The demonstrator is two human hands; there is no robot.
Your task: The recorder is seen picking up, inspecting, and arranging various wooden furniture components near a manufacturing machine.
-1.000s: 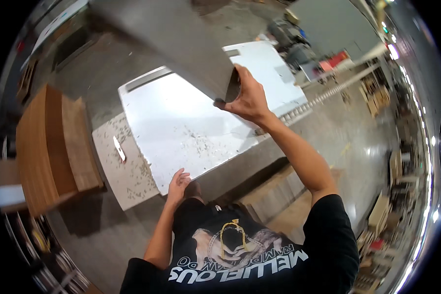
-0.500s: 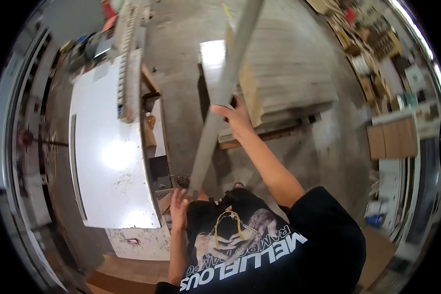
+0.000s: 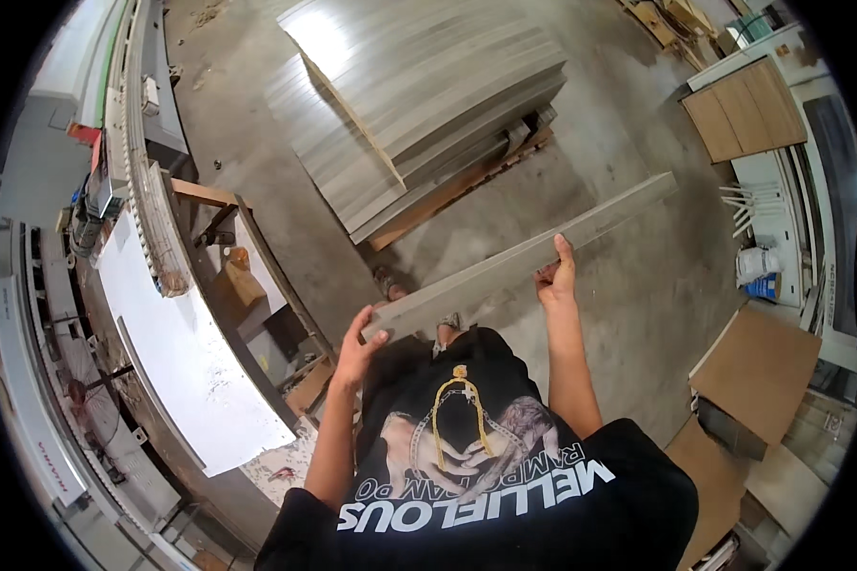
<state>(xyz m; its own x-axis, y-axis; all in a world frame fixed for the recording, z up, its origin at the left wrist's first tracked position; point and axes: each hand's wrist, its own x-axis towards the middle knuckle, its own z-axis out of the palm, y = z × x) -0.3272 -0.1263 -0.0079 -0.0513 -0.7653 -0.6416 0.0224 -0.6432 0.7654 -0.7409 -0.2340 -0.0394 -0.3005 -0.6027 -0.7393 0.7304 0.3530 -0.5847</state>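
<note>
The partly curled left hand (image 3: 352,357) and right hand (image 3: 559,277) are gripping a long grey wood-grained board (image 3: 467,283), its overhanging right end risking a dip should either grip slacken.

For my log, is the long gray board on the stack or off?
Off: the left hand holds the long gray board at one end, the right hand farther along; floor shows between it and the stack.

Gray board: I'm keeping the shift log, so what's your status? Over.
Left hand gripping left end of gray board, right hand partway along. Board held before the body. Stack of boards ahead, not touching it.
</note>
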